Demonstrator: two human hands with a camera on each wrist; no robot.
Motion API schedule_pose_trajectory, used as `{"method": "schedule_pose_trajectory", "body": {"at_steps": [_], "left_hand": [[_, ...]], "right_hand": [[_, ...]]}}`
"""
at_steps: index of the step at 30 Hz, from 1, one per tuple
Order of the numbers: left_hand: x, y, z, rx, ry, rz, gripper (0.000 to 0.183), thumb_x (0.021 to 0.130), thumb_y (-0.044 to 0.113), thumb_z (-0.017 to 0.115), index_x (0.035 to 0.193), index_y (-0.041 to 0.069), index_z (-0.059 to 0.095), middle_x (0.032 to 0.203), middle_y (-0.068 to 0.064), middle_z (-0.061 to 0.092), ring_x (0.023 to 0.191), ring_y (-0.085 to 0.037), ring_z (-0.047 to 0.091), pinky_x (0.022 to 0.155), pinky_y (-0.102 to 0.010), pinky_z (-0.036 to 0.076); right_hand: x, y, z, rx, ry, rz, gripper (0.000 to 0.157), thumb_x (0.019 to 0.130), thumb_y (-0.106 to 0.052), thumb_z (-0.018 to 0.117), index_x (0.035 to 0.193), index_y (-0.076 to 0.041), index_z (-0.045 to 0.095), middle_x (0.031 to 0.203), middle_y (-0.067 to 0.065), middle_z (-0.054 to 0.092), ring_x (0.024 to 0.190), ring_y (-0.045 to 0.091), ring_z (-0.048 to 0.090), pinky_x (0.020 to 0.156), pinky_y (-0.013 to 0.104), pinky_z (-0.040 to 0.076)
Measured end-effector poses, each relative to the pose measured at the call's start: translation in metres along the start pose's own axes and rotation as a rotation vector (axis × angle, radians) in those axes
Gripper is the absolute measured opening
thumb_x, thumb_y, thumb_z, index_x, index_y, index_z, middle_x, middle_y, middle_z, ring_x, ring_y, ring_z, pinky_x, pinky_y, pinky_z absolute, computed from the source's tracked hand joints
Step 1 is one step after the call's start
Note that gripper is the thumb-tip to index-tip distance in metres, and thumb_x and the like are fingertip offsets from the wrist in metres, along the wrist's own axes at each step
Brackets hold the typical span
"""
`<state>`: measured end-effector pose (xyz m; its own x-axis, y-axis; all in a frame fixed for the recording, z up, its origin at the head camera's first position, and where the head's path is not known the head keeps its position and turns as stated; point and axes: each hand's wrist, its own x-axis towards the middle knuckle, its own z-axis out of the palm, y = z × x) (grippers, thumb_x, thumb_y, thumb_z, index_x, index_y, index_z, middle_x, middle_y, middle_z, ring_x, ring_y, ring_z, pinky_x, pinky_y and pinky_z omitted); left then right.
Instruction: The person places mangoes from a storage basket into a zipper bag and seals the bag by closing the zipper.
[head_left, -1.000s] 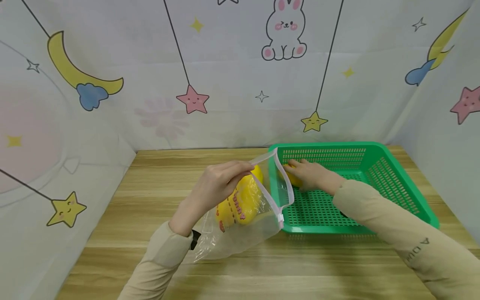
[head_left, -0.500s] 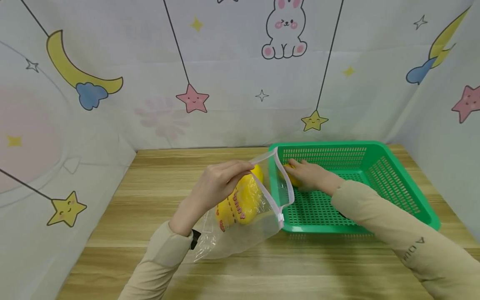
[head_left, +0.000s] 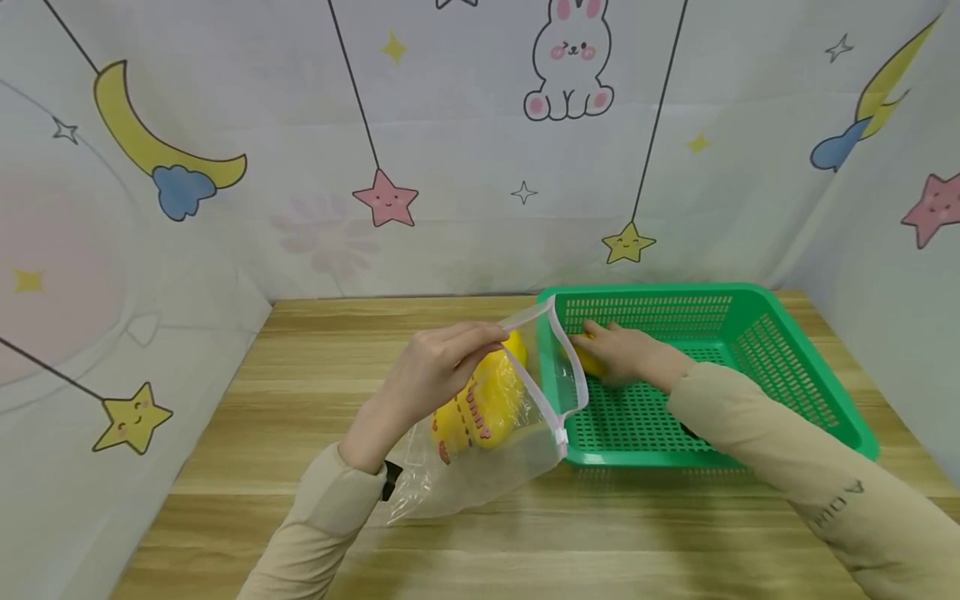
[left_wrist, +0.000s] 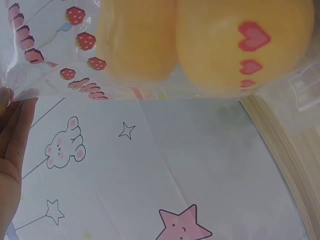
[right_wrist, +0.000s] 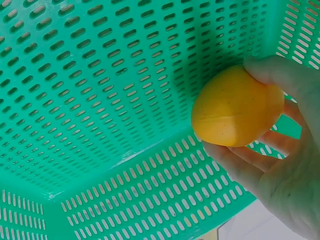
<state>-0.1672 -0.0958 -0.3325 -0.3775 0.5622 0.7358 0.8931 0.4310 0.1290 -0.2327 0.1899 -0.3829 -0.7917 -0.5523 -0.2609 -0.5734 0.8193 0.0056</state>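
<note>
My left hand (head_left: 438,358) pinches the upper edge of a clear zip bag (head_left: 480,483) printed with hearts and strawberries. The bag's white-edged mouth gapes to the right, with its slider (head_left: 561,438) at the lower corner. Inside the bag lie large, smooth yellow fruits (head_left: 497,400), seen close up in the left wrist view. My right hand (head_left: 628,354) reaches into the green basket (head_left: 817,367) by its left wall. There it grips a smooth yellow mango-like fruit (right_wrist: 235,107), thumb on one side and fingers curled round the other.
The slotted basket stands at the back right of the wooden table (head_left: 315,350), its left rim (head_left: 551,383) behind the bag's mouth. A printed white cloth (head_left: 465,150) hangs behind and at both sides.
The right hand and the yellow mango-like fruit in it have shifted slightly right inside the basket. The left hand and the bag stay in place.
</note>
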Motion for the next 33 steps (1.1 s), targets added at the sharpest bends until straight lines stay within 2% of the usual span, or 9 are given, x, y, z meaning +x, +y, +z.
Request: {"method": "schedule_pose_trajectory", "body": {"at_steps": [8, 14, 20, 28, 33], "left_hand": [[0.001, 0.001, 0.001, -0.007, 0.006, 0.004, 0.022, 0.081, 0.002, 0.073, 0.103, 0.004, 0.072, 0.097, -0.007, 0.075, 0.090, -0.019, 0.073, 0.077, -0.028, 0.060], [0.001, 0.001, 0.002, -0.013, 0.006, 0.007, 0.024, 0.080, 0.001, 0.074, 0.104, 0.004, 0.072, 0.097, -0.007, 0.075, 0.090, -0.019, 0.073, 0.077, -0.028, 0.060], [0.000, 0.001, 0.003, -0.016, 0.007, 0.002, 0.022, 0.081, 0.002, 0.073, 0.104, 0.004, 0.072, 0.097, -0.007, 0.075, 0.091, -0.019, 0.073, 0.078, -0.028, 0.060], [0.000, 0.002, 0.003, -0.012, 0.010, 0.004, 0.021, 0.082, 0.002, 0.072, 0.103, 0.004, 0.072, 0.097, -0.007, 0.075, 0.090, -0.019, 0.073, 0.077, -0.028, 0.060], [0.000, 0.002, 0.003, -0.013, 0.018, 0.003, 0.021, 0.082, 0.003, 0.073, 0.103, 0.005, 0.073, 0.097, -0.007, 0.075, 0.091, -0.019, 0.073, 0.078, -0.029, 0.060]], "right_hand": [[-0.006, -0.003, -0.010, 0.014, -0.041, 0.045, 0.076, 0.076, -0.013, 0.078, 0.142, -0.018, 0.043, 0.114, 0.012, 0.049, 0.080, 0.025, 0.052, 0.063, 0.036, 0.050], [-0.013, -0.005, -0.018, 0.067, -0.059, 0.058, 0.076, 0.075, -0.015, 0.077, 0.142, -0.014, 0.042, 0.109, 0.011, 0.049, 0.073, 0.020, 0.051, 0.059, 0.029, 0.045], [-0.021, -0.004, -0.025, 0.128, -0.048, 0.068, 0.078, 0.075, -0.017, 0.074, 0.144, -0.013, 0.039, 0.116, 0.012, 0.050, 0.076, 0.020, 0.052, 0.061, 0.028, 0.047], [-0.034, 0.002, -0.037, 0.205, 0.018, 0.079, 0.079, 0.077, -0.018, 0.069, 0.148, -0.014, 0.035, 0.140, 0.021, 0.043, 0.080, 0.021, 0.055, 0.064, 0.030, 0.049], [-0.042, -0.001, -0.047, 0.220, 0.057, 0.075, 0.079, 0.078, -0.019, 0.069, 0.149, -0.014, 0.033, 0.142, 0.022, 0.041, 0.078, 0.021, 0.054, 0.064, 0.031, 0.048]]}}
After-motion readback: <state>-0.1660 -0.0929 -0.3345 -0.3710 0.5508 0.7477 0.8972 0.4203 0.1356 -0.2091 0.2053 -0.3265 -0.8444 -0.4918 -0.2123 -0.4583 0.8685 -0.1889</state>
